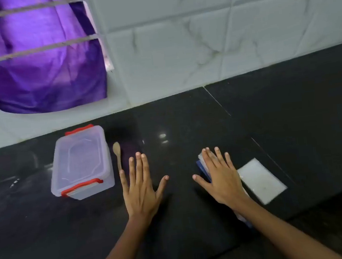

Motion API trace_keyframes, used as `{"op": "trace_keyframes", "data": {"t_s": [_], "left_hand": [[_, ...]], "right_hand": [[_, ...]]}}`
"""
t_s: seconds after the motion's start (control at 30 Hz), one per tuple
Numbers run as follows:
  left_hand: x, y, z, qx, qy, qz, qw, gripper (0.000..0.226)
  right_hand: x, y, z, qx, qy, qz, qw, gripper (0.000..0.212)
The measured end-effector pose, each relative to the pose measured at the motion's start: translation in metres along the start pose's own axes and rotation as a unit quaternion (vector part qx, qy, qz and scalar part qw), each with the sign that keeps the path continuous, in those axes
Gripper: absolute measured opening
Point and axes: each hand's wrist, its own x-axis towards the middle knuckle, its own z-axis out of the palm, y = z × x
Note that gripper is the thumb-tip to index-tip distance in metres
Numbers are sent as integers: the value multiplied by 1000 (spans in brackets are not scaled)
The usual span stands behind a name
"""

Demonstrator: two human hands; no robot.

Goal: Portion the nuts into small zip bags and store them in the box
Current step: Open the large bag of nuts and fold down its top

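A clear plastic box point(80, 163) with red clips and its lid on stands on the black counter at the left. A small wooden spoon point(117, 155) lies just right of it. My left hand point(141, 187) hovers flat, fingers spread, right of the spoon and holds nothing. My right hand point(220, 177) is spread flat over a blue-edged pack point(201, 164) that it mostly hides. A small clear zip bag point(261, 180) lies flat to the right of that hand. No nuts are visible.
The black granite counter point(185, 117) runs back to a white tiled wall point(218, 29). A purple cloth point(38, 59) hangs over rods at the upper left. The counter's front edge point(321, 200) runs along the lower right.
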Motion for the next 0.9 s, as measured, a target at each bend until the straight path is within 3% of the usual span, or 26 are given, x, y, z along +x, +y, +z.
{"op": "trace_keyframes", "data": {"t_s": [0.2, 0.5, 0.67, 0.77, 0.9], "left_hand": [[-26, 28, 6, -14, -37, 8, 999, 83], [-63, 34, 3, -44, -73, -49, 995, 83], [-81, 20, -2, -64, -86, -112, 988, 88], [-88, 11, -5, -73, -97, -154, 981, 91], [-92, 1, -10, -89, -121, -182, 972, 60]], "right_hand": [[-36, 18, 6, 59, -7, 56, 997, 66], [-45, -23, 5, 159, 4, 67, 985, 61], [-42, -71, 12, 385, -15, 49, 922, 56], [-37, -95, 14, 441, -31, 50, 896, 54], [-36, -96, 18, 338, -3, 53, 940, 56]]}}
